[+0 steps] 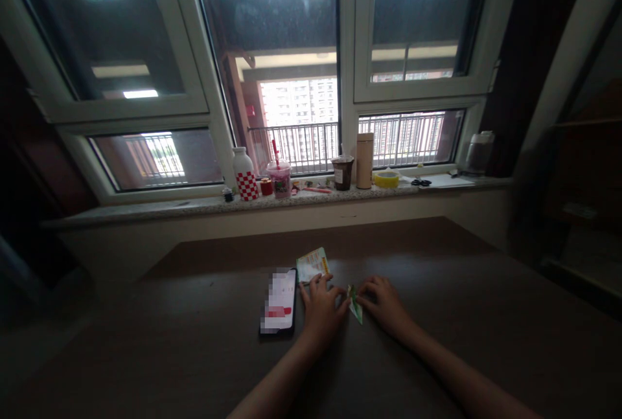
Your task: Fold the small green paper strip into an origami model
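The left hand (322, 307) is nearly closed, its thumb and pointing finger pinching a small green paper (357, 312) at three o'clock, other fingers loose. The right hand (383, 302) is nearly closed too, pinching that paper at its nine o'clock. This looks like a folding step, and the next move seems to need soft, careful fingers. From the left hand, a printed sheet (310, 265) lies near twelve o'clock and a phone (282, 299) at nine, both on the brown table (194, 348)

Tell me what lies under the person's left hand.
The left hand overlaps the near edge of the printed paper; brown tabletop shows around it. Whatever else lies directly beneath is covered and cannot be seen.
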Available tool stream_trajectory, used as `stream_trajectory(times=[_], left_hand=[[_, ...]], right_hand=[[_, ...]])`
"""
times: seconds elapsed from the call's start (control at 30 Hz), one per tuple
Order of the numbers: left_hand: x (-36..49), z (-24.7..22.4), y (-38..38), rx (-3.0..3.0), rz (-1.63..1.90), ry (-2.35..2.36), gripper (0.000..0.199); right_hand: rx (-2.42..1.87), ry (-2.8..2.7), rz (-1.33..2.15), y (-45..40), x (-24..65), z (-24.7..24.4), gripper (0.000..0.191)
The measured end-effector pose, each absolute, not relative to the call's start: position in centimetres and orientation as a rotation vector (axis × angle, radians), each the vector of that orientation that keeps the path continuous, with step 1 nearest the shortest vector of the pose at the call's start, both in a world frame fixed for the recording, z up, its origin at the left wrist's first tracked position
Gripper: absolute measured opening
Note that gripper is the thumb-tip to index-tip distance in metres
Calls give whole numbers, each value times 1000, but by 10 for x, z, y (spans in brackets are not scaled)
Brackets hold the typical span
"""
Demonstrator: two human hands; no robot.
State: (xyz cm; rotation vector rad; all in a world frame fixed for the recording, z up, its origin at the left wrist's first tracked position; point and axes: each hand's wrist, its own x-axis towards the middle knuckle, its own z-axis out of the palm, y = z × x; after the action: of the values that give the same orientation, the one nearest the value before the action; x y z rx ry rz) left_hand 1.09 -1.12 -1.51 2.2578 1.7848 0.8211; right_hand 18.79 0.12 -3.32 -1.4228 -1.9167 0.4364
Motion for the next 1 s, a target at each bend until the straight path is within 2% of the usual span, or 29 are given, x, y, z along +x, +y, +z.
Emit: stream_trajectory(times=[0.4, 0.5, 0.67, 1.0], left_hand=[[14, -6, -13, 2034, 1031, 1715, 18], [15, -5, -14, 2022, 1069, 1695, 15], [18, -6, -16, 1963, 1092, 1707, 16], [18, -7, -17, 1918, 1091, 1711, 12]], right_hand=[[-1146, -1668, 780, 3, 186, -28, 27], [-1144, -1595, 834, 2, 186, -26, 38], [-1224, -1668, 771, 4, 188, -29, 33], [-1242, -1712, 712, 2, 187, -29, 38]])
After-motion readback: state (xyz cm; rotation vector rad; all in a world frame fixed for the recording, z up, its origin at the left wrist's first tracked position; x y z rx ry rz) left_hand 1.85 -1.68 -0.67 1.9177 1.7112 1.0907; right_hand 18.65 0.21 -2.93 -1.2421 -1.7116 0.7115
